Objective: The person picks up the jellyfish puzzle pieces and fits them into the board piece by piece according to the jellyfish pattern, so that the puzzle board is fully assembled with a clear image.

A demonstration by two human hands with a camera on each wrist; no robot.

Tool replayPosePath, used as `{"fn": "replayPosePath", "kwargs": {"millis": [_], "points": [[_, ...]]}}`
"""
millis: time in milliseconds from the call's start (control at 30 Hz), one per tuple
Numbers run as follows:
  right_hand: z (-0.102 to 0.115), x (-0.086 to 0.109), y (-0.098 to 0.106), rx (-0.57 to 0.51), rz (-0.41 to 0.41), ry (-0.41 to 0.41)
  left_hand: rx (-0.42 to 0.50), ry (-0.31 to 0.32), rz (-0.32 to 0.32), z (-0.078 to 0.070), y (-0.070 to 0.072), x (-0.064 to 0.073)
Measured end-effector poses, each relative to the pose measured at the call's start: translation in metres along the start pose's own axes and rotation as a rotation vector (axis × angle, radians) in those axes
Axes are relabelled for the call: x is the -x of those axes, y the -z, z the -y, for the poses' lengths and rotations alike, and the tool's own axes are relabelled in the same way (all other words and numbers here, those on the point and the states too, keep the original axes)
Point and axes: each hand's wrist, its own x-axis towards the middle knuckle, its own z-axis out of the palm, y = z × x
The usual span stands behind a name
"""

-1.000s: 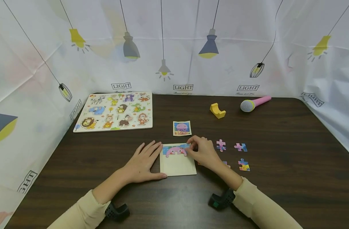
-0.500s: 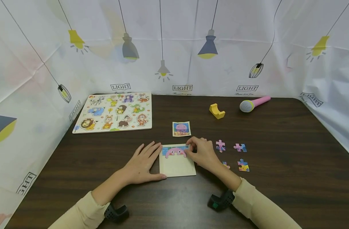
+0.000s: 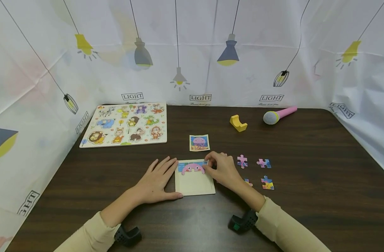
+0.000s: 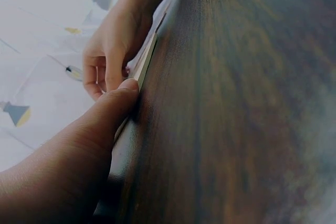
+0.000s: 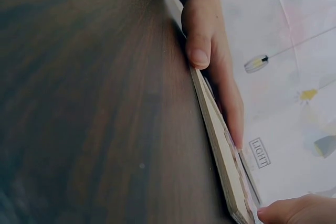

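A pale square puzzle tray (image 3: 195,184) lies on the table in the head view. Across its top, joined puzzle pieces (image 3: 192,168) make a pink face against blue. My left hand (image 3: 158,180) lies along the tray's left side with fingers extended and the thumb at the near left corner; the left wrist view shows that thumb on the tray's edge (image 4: 148,59). At the upper right corner, my right hand (image 3: 224,168) pinches a puzzle piece, mostly hidden behind thumb and forefinger. The right wrist view shows the right thumb (image 5: 278,211) right at the tray's corner.
Loose puzzle pieces (image 3: 267,183) lie right of the tray, some partly behind the right hand. A small jellyfish picture card (image 3: 199,143) sits beyond it. Farther back are an animal board (image 3: 125,124), a yellow arched block (image 3: 238,123) and a pink toy microphone (image 3: 280,115).
Both hands keep their places at the tray, and the right fingers stay at its upper right corner. The whole head view has shifted very slightly.
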Motion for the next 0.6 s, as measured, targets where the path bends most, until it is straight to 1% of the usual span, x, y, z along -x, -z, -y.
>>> {"fn": "replayPosePath", "kwargs": {"millis": [133,267,600], "points": [[0.0,0.001,0.003,-0.02,0.011,-0.021,-0.001,-0.008,-0.005,0.0,0.0,0.0],[-0.001,0.0,0.01,-0.032,0.006,-0.035,-0.002,-0.015,-0.016,0.0,0.0,0.0],[-0.023,-0.003,0.032,0.08,0.014,-0.011,-0.005,-0.025,-0.025,0.001,-0.001,0.0]]}}
